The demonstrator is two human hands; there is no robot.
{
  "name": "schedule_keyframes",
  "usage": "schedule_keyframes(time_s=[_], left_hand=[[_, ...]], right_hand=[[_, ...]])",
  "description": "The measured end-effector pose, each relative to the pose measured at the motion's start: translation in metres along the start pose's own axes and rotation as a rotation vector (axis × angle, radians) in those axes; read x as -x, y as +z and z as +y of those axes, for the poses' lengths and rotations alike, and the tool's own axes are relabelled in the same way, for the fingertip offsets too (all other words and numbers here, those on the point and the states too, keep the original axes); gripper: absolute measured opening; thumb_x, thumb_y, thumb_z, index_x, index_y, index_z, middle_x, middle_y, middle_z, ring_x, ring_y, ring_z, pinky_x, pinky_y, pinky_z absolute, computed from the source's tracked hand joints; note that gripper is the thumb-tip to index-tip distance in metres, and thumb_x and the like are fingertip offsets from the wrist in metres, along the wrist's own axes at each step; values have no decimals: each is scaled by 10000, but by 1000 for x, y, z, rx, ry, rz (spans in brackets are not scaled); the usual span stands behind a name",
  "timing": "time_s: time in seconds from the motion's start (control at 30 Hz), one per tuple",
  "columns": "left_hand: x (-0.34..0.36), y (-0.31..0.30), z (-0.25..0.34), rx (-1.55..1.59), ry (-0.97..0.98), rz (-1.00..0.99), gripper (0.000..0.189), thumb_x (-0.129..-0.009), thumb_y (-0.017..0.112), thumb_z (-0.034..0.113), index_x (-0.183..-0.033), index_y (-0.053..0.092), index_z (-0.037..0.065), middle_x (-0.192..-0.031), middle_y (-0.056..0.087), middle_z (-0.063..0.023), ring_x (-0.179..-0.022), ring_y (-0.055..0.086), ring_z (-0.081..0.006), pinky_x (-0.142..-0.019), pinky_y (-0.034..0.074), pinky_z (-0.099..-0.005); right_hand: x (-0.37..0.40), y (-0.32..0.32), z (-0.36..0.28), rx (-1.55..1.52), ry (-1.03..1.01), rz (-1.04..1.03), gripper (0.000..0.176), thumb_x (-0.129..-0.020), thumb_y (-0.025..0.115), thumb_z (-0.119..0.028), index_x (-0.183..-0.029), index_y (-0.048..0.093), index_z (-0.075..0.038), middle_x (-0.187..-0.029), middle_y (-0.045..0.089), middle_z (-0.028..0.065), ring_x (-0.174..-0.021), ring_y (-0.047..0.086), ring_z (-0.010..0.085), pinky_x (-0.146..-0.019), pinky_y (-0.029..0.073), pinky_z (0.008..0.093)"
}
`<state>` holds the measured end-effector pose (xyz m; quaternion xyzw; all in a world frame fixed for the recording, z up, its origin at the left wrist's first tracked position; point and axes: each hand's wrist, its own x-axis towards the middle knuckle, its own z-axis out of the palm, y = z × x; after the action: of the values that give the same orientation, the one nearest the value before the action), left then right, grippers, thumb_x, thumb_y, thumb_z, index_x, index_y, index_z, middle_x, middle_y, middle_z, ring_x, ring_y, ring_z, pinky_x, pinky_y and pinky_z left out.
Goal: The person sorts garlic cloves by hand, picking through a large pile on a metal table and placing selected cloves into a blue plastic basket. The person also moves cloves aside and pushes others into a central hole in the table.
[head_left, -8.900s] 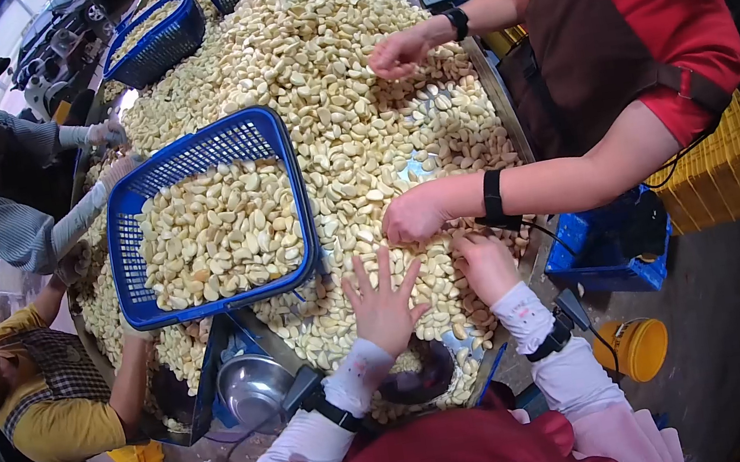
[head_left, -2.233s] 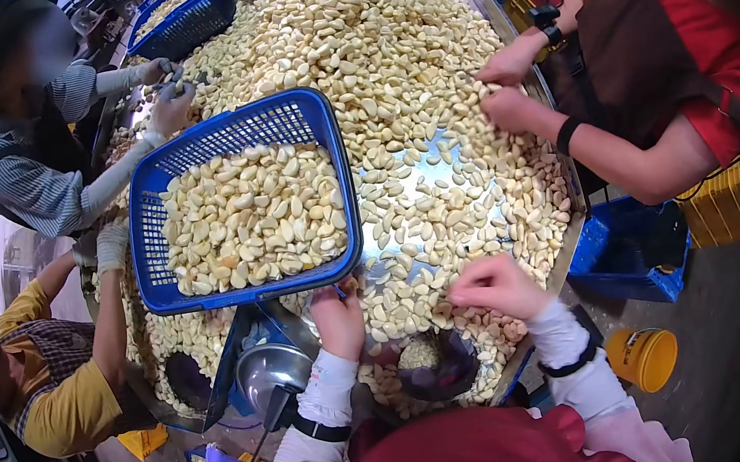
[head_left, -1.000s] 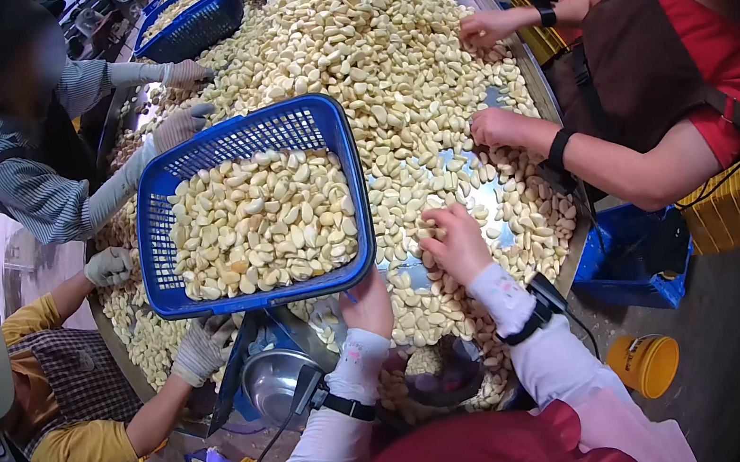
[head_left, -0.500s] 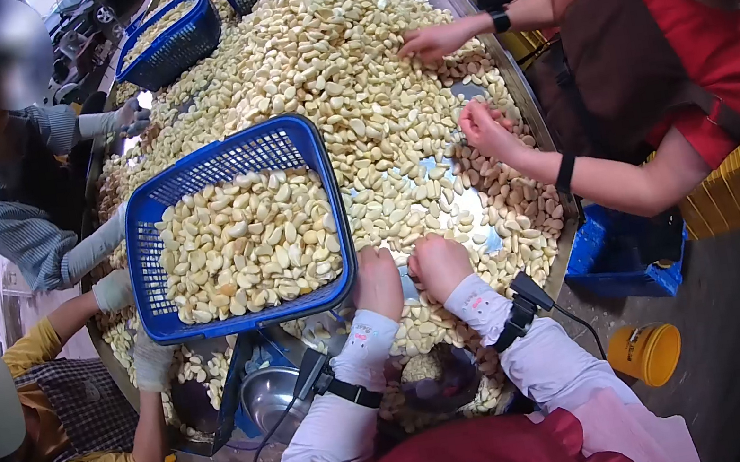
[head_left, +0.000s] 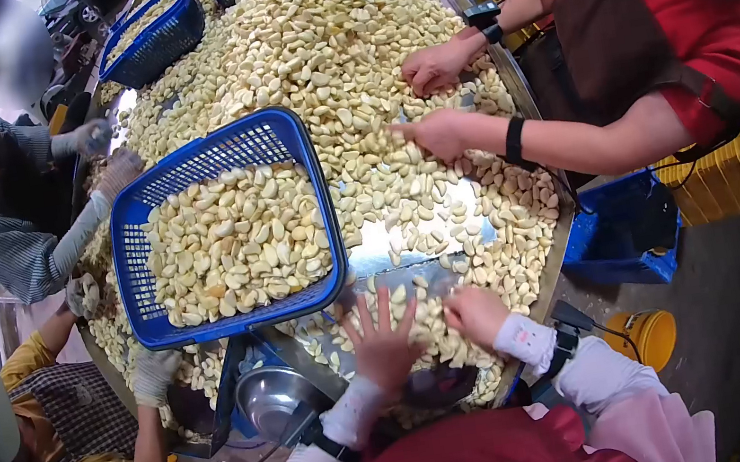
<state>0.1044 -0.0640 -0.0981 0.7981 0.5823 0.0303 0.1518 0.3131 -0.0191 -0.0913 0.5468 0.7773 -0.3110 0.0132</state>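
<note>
Pale, flat cloves or beans (head_left: 303, 40) cover a metal table (head_left: 400, 269) and rise in a heap at the back. My left hand (head_left: 383, 344) is spread palm down over the pieces near the front edge, its fingers apart. To its right, my right hand (head_left: 478, 310) is curled, thumb and fingers together at some pieces; what they hold, if anything, is hidden. A blue basket (head_left: 312, 173), partly filled with the same pieces, stands left of and beyond my hands. Bare shiny metal shows just beyond my fingers.
A co-worker in red (head_left: 705, 37) reaches in from the right. Two gloved co-workers work at the left. A metal bowl (head_left: 275, 398) lies left of my left wrist. More blue baskets (head_left: 160, 42) stand at the back; a yellow bucket (head_left: 649, 337) and blue crate (head_left: 624, 231) are at the right.
Both my hands have come back toward me; the left has spread open and the right has shifted right. More bare metal shows beyond them. The co-worker's hands at the right have moved over the pieces.
</note>
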Motion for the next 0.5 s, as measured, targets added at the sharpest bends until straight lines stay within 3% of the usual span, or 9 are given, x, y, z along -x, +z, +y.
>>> schedule_keyframes(time_s=[0.03,0.1,0.17,0.23,0.3,0.4,0.43,0.47,0.5], left_hand=[[14,-3,-1,2,-7,-6,731,-790,706,511,-1436,462,270,-1552,267,-174,-1403,253,-495,-997,327,-714],[39,-19,-9,96,188,-281,842,-648,805,501,-1396,504,261,-1459,390,-201,-1282,420,-492,-969,385,-666],[24,-55,-36,179,-97,-36,812,-639,816,476,-1359,533,231,-1327,495,-194,-1150,517,-424,-893,446,-563],[17,-65,-57,-225,-264,-252,884,-691,755,577,-1380,485,95,-1161,534,-175,-993,551,-347,-791,455,-489],[26,-51,-57,-275,-114,-246,982,-682,730,639,-1395,434,33,-1121,528,-176,-971,553,-339,-795,459,-480],[58,-14,-32,-115,-39,-400,1090,-630,732,682,-1433,391,29,-1112,527,-147,-989,545,-322,-793,453,-462],[73,15,-20,-198,-21,-240,1110,-626,747,669,-1432,377,2,-1109,521,-161,-993,545,-333,-800,459,-462],[69,-6,2,-102,-75,-342,1032,-657,751,640,-1415,414,25,-1162,515,-183,-1021,541,-358,-818,467,-444],[67,-16,15,-32,14,-283,878,-720,740,577,-1387,467,75,-1162,556,-195,-965,588,-359,-792,493,-435]], right_hand=[[11,4,4,26,-82,-155,159,-832,600,-205,-886,664,-70,-819,618,164,-805,643,358,-732,528,471],[21,-10,13,-189,-156,-71,132,-804,616,-184,-823,654,-59,-799,616,167,-815,635,360,-748,519,474],[12,-41,20,-308,26,91,117,-795,621,-144,-868,626,-53,-832,598,174,-816,617,376,-755,511,476],[1,-62,32,98,148,270,168,-794,622,-110,-939,587,-34,-887,571,189,-830,601,389,-748,511,461],[-3,-51,46,240,175,232,218,-801,613,-103,-994,558,-17,-928,553,192,-847,605,376,-724,522,461],[35,-8,28,354,68,-13,219,-825,597,-145,-998,571,-14,-957,574,183,-871,629,354,-690,538,471],[43,5,25,332,-2,-71,224,-832,594,-166,-1006,580,-26,-975,582,175,-874,642,346,-678,544,467],[44,-1,12,265,-6,-202,200,-838,590,-182,-972,595,-34,-950,596,164,-867,656,327,-679,546,444],[46,-9,0,197,-11,-333,183,-843,587,-199,-937,610,-43,-924,609,153,-859,670,308,-679,549,422]])
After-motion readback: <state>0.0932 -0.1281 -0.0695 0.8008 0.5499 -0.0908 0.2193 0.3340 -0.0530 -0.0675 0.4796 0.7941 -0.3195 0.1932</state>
